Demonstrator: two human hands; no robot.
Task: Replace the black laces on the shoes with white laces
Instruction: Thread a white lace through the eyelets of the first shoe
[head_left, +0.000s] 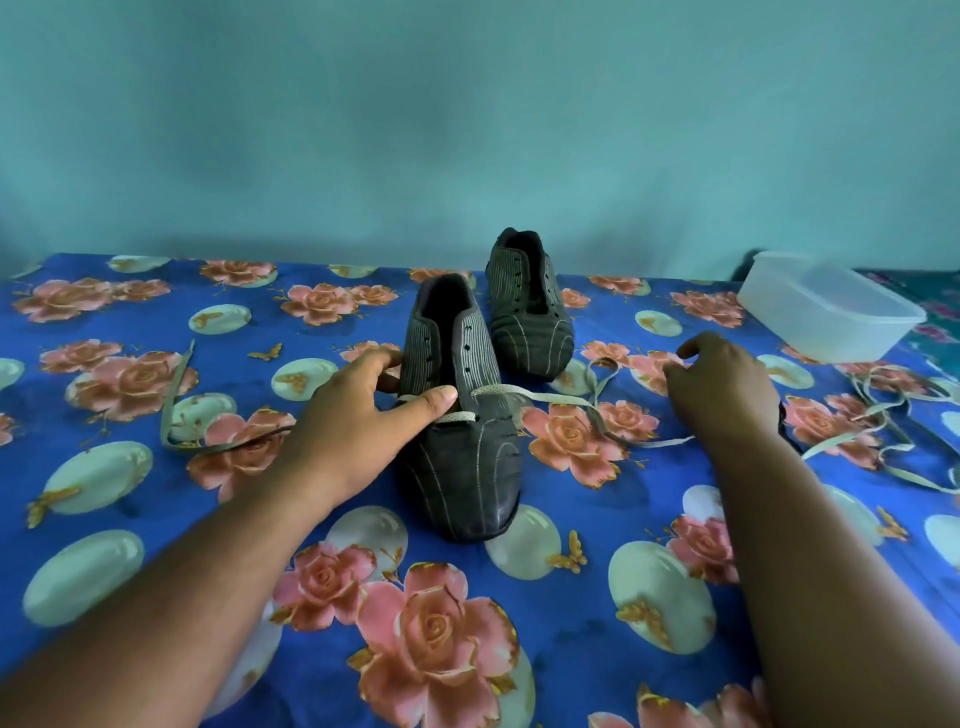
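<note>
On near shoe (462, 441), left hand (358, 415).

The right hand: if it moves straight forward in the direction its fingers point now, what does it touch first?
Probably the white lace lying on the floral cloth just beyond the right hand, then maybe the far shoe. Depth is unclear.

wall (467, 104): plain teal | surface: blue floral cloth (156, 519) | light: soft, even

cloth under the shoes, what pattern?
Blue cloth printed with pink roses, pale ovals and small gold butterflies; head view.
</note>
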